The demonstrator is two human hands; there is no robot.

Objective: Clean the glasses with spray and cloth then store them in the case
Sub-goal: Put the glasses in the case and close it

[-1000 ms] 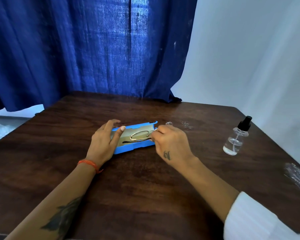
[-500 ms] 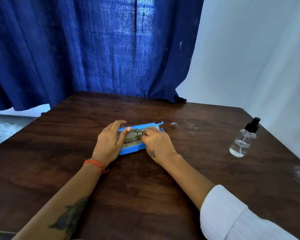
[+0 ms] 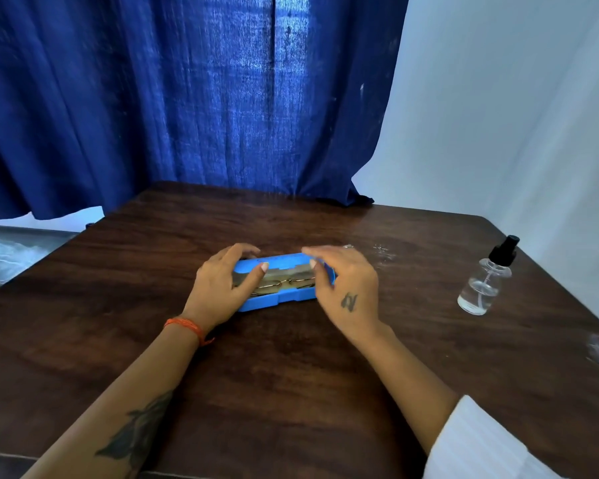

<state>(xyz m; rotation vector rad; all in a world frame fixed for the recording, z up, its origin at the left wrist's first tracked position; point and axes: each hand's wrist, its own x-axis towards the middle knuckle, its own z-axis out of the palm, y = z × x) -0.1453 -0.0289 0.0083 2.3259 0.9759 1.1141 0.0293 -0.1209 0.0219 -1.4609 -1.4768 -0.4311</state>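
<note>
The left hand lies on the left end of the open blue plastic glasses case, fingers spread around it and the thumb across the inner edge; it steadies the case and is not closed around it. The right hand is loose and open, holding nothing, with its fingers curved over the right end and the far rim. Inside, the thin gold-framed glasses lie folded on a pale lining (perhaps the cloth, I cannot tell). So the step in hand is, I judge, the last one: storing. The next move calls for bringing the lid down and pressing it shut without pinching the frame. The small clear spray bottle with a black nozzle stands well apart on the right of the dark wooden counter.
</note>
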